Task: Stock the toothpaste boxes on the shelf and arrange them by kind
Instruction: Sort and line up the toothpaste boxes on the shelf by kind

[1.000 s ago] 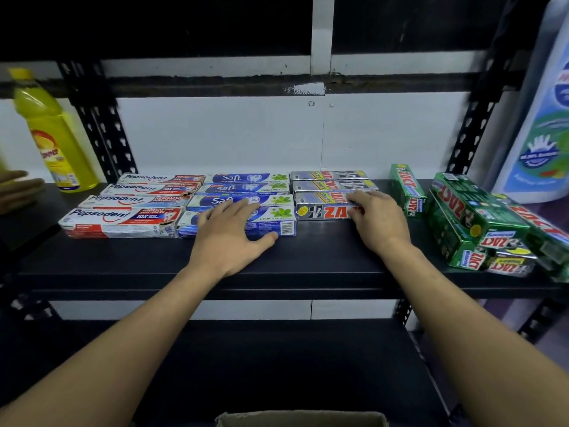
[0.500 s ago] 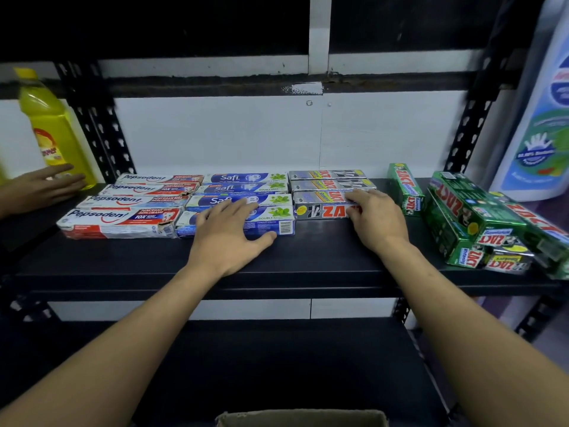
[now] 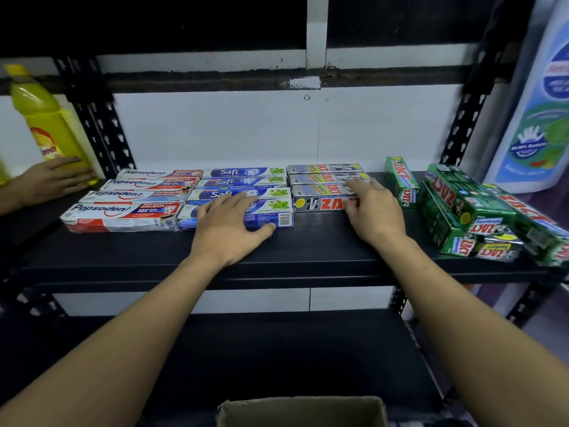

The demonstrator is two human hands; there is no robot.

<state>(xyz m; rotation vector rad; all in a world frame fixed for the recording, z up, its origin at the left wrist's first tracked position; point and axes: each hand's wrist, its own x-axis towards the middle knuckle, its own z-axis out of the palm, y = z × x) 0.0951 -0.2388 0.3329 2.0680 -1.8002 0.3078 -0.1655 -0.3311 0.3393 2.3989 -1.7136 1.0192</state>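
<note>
Moved since the earlier frames: another person's hand (image 3: 49, 180) at far left, curled back at the edge before, now lies flat against the base of the yellow bottle (image 3: 46, 124). Wearer's two hands hardly shifted.

Left hand (image 3: 229, 228) is flat, fingers spread, palm down on the front box of the Safi boxes (image 3: 246, 172). Its thumb sticks out to the right along that box's front edge, heel of hand on the shelf (image 3: 308, 251).

Right hand (image 3: 374, 211) is palm down on the right ends of the grey ZACT boxes (image 3: 320, 177). Fingers are close together and only slightly bent, reaching over the front two; thumb sits against the front box's face beside the red lettering. Not a grip round anything as far as shows (thumb tip partly hidden).

Toothpaste lies in three columns on the shelf, long sides across, four deep each: Pepsodent boxes (image 3: 129, 197) left, Safi middle, grey ZACT right, columns touching. Just right of the right hand one green ZACT box (image 3: 401, 183) lies end-on, apart from the rest. Further right is a green ZACT pile (image 3: 468, 208), unsorted, boxes stacked at angles, at least one grey one under it at the front.

Large blue-and-white bottle (image 3: 542, 124) stands at right edge behind the pile. Lower shelf (image 3: 277, 349) is below, dark; cardboard box (image 3: 301, 411) rim shows at bottom centre.
</note>
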